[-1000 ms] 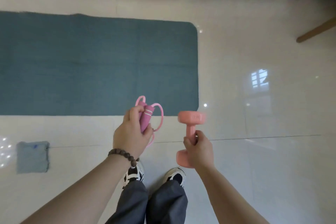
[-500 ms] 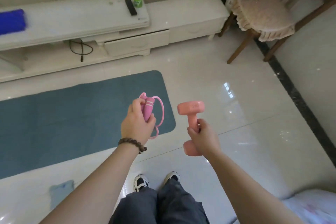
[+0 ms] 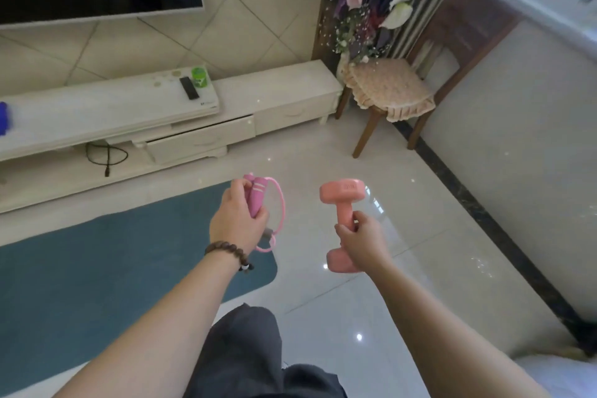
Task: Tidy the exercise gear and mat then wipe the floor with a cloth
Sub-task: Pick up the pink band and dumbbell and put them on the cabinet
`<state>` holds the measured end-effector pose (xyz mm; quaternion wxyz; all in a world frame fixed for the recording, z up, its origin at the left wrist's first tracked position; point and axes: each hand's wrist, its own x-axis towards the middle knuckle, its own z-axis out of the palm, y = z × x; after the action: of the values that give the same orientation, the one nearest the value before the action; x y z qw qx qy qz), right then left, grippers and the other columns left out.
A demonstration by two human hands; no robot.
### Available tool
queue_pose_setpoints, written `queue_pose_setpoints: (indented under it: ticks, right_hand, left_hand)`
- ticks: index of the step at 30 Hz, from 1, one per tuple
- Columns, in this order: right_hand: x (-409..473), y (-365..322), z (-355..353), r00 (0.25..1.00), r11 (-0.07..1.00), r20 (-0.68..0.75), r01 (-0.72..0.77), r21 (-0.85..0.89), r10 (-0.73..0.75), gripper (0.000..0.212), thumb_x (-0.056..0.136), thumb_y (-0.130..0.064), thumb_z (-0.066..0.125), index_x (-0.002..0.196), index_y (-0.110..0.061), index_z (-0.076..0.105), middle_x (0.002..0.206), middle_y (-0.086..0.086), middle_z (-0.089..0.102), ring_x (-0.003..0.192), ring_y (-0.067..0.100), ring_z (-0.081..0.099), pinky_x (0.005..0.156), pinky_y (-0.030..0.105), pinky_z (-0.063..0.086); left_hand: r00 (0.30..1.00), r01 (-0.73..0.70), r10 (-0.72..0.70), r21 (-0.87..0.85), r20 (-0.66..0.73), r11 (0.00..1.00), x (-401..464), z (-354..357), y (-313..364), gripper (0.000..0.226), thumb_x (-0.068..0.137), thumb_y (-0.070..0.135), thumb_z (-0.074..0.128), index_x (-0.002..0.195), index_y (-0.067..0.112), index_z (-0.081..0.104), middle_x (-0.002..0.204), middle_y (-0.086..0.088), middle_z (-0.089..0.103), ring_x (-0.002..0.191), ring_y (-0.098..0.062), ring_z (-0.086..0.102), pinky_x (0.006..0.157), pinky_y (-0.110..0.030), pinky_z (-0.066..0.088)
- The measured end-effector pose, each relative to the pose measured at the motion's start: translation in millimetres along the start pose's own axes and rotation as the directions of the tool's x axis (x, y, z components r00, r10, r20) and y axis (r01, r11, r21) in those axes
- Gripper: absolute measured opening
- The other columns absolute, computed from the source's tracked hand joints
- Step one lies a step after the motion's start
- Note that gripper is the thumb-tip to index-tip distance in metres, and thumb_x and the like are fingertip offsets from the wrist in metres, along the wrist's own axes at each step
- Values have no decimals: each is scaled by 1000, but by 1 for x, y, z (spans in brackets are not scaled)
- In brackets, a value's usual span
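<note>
Glossy pale floor fills the head view, with a teal mat cut off at the left edge and partly hidden by the forearms. Left hand is curled round the pink jump rope, its cord looping out beside the fist. Right hand grips the handle of a pink dumbbell, covering its lower head. A blue object on the white TV stand is blurred and cropped.

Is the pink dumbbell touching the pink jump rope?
Apart. The head view shows bare floor between the pink dumbbell in the right hand and the pink jump rope.
</note>
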<state>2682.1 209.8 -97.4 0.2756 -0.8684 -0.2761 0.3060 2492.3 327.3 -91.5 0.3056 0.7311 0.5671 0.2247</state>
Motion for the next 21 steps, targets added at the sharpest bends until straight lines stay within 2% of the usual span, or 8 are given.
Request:
queue_pose_setpoints:
  ticks: [2,6,10,21]
  right_hand:
    - [13,-5,-10,1000,1000,-20,-1,4,1,12,82,-25,56,87,-14,56,82,7,67,79,23,65,72,34,50]
    - [42,-19,-24,999,1000,-38,-2,11,2,14,83,-26,55,89,-14,58,83,6,67,79,21,65,65,28,46]
    - [87,-29,-32,998,999,-48,32,2,-32,13,82,-26,57,86,-13,58,83,6,66,78,23,66,75,37,54]
    - [287,-101,-44,996,991,49,74,-108,-69,11,80,-24,55,81,-13,55,80,4,65,77,22,63,70,32,50]
  left_hand:
    - [1000,-9,9,-4,4,1000,10,5,9,34,82,22,61,110,24,42,114,0,53,72,-19,51,60,-28,38]
    - [1000,-21,20,-22,-9,1000,41,18,25,36,81,22,61,111,24,42,110,-1,54,74,-20,53,62,-29,41]
    - [1000,-28,27,-64,-12,998,82,39,39,38,79,22,61,112,26,42,110,0,55,79,-23,59,66,-35,51]
    - [996,85,-86,-76,-16,993,264,111,76,35,79,25,62,108,26,42,108,0,55,79,-24,60,67,-36,52]
